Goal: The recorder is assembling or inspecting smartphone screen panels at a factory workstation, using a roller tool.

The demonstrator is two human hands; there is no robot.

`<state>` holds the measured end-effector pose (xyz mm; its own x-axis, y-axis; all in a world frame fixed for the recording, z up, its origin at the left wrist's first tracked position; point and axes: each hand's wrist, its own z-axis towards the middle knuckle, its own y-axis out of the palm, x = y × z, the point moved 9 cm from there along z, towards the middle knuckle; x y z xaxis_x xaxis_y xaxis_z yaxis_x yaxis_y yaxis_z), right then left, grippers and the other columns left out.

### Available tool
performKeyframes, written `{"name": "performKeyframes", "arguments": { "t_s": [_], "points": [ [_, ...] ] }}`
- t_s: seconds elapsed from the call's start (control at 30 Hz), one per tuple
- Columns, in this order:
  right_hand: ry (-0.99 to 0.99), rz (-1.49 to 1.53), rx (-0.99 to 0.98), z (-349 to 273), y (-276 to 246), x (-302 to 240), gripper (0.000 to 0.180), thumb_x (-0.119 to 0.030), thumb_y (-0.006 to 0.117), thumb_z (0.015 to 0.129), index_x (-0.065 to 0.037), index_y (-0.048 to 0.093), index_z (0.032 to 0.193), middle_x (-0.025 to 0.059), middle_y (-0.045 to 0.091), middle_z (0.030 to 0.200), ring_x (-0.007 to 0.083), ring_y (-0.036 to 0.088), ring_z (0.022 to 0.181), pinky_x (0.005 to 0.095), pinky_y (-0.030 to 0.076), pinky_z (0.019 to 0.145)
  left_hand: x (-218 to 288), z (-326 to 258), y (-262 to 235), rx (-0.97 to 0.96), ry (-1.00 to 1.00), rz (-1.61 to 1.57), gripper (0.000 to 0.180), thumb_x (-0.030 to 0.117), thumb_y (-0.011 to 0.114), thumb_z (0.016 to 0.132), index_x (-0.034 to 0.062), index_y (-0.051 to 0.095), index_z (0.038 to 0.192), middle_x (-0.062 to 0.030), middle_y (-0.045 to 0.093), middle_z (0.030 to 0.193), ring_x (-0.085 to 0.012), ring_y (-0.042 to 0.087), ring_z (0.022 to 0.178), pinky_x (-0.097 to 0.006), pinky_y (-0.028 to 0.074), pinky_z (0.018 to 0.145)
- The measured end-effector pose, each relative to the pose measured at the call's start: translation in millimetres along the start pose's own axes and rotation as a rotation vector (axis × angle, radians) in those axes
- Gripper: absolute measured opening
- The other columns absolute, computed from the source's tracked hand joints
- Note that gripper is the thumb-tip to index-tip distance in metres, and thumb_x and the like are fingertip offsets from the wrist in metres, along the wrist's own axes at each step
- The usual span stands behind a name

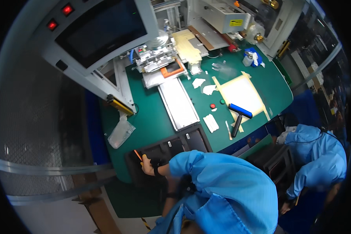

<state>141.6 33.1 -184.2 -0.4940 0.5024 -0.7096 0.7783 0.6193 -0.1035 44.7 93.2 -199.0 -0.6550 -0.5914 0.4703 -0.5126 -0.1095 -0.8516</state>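
My right hand point(148, 166) reaches leftward over a black tray point(134, 160). Yellow covers show on its fingertips, which close on a slim orange strip-like piece point(138, 155); its exact kind is unclear. Several dark, flat rectangular panels point(194, 139) with small white labels lie in the tray's recesses. Below the right wrist, my left forearm point(169, 204) rises with a dark band around it. The left hand's fingers are lost in shadow behind the right arm, so what they touch is hidden.
A white metal plate point(179, 103) runs from the tray to a machine fixture point(156, 58). Right of it lie white wipes point(211, 123), a blue roller point(240, 110) and a taped white sheet point(241, 93). A plastic bag point(121, 133) lies left; a co-worker point(316, 156) bends at right.
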Motion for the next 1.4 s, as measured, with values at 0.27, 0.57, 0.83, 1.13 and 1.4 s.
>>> {"name": "performKeyframes", "arguments": {
  "t_s": [0.27,0.57,0.83,1.13,1.4],
  "points": [
    [-0.867,-0.196,-0.154,-61.7,-154.4,-137.3,0.022,-0.003,0.051,0.074,-0.002,0.043,0.095,0.0234,0.055,0.079,0.0399,0.054,0.077,0.0443,0.043,0.062,35.0,54.2,-59.1,-0.108,-0.017,-0.303,0.027,0.015,0.059,0.074,-0.0005,0.057,0.096,-0.0216,0.058,0.091,-0.0342,0.056,0.086,-0.039,0.044,0.076],
    [-0.657,-0.179,0.432,-67.3,-372.5,-115.7,0.022,-0.007,0.049,0.083,-0.005,0.045,0.105,0.0134,0.057,0.074,0.0210,0.054,0.064,0.0301,0.041,0.056,165.5,191.1,-174.7,0.338,0.197,-0.428,0.009,0.010,0.060,0.070,0.0039,0.061,0.076,-0.0125,0.059,0.076,-0.0274,0.056,0.074,-0.035,0.043,0.067],
    [-0.677,-0.077,0.566,-54.9,-437.8,-110.5,0.025,-0.004,0.048,0.084,-0.003,0.041,0.107,0.0013,0.046,0.066,0.0069,0.037,0.055,0.0215,0.031,0.048,247.5,268.9,-143.3,0.368,-0.057,0.032,0.043,0.044,0.064,0.066,0.0050,0.062,0.083,-0.0127,0.052,0.098,-0.0281,0.043,0.098,-0.043,0.035,0.078],
    [-0.666,-0.212,0.522,29.1,-407.1,-169.9,0.024,-0.010,0.051,0.080,0.000,0.039,0.098,0.0240,0.056,0.080,0.0415,0.054,0.077,0.0435,0.042,0.066,209.8,254.5,-132.3,0.257,-0.120,-1.076,0.017,0.000,0.052,0.071,0.0013,0.050,0.088,-0.0069,0.056,0.074,-0.0148,0.055,0.061,-0.026,0.046,0.050],
    [-0.696,-0.763,0.769,52.9,-358.8,-203.9,0.025,-0.009,0.051,0.074,0.002,0.047,0.095,0.0241,0.053,0.089,0.0374,0.048,0.090,0.0430,0.039,0.074,175.2,165.6,-124.5,0.037,-0.253,-1.439,0.033,-0.008,0.042,0.075,0.0006,0.043,0.106,-0.0117,0.055,0.086,-0.0218,0.061,0.074,-0.030,0.053,0.055]
  ]
}}
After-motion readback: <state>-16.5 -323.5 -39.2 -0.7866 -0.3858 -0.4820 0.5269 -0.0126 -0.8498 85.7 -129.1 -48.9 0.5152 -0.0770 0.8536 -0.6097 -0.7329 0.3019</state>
